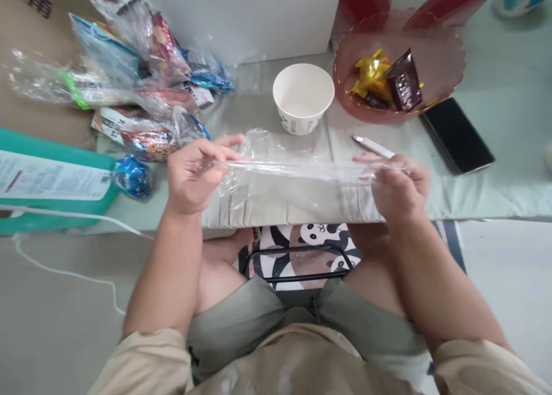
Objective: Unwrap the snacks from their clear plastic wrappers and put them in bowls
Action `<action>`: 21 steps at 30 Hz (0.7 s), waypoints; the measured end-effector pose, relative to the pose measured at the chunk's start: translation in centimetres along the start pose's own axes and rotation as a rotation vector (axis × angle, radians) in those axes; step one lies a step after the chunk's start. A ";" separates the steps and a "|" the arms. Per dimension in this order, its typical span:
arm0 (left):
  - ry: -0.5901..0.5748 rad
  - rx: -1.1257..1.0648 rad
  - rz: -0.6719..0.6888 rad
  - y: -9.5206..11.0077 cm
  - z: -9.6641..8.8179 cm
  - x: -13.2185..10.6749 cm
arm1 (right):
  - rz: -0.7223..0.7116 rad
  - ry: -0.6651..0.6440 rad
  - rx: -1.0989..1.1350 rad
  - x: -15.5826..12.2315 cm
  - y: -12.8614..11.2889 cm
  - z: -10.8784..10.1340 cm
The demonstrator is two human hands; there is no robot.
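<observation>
A clear plastic bag point(293, 179) is stretched flat between my two hands over the near edge of a low grey table point(495, 194). My left hand point(194, 173) pinches the bag's left end, fingers closed on it. The bag's right end is gripped by my right hand point(399, 188), also closed. Just beyond the bag stands an empty white paper bowl point(303, 98).
A pink plastic basket point(440, 56) with wrapped sweets sits at the back right, a black phone point(457, 135) beside it and a white pen point(373, 146) near my right hand. Snack packets point(146, 84) pile up at the left next to a teal box point(52, 182). A white box point(241, 15) stands behind.
</observation>
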State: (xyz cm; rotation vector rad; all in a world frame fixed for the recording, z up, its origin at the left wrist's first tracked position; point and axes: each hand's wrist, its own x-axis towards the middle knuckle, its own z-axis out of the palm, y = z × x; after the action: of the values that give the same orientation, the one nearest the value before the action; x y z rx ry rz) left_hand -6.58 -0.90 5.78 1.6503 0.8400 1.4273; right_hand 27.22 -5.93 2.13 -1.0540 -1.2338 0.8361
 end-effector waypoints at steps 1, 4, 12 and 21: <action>0.035 -0.065 -0.040 0.3 0.6 0.1 | 0.099 0.002 0.093 -0.1 -0.1 0.2; 0.164 -0.086 -0.301 0.7 2.3 0.5 | 0.356 0.042 0.232 0.0 -0.3 0.9; 0.117 -0.152 -0.858 -0.7 1.0 1.2 | 0.732 -0.103 0.234 0.2 -0.7 1.7; 0.221 -0.036 -1.032 -0.7 2.2 1.4 | 0.701 0.012 0.061 0.5 -0.5 1.5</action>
State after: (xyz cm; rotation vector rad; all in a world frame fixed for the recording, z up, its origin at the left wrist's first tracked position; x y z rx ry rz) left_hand -4.22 0.41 5.66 0.7739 1.4825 0.8535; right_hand 25.83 -5.40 2.72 -1.4636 -0.8117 1.3832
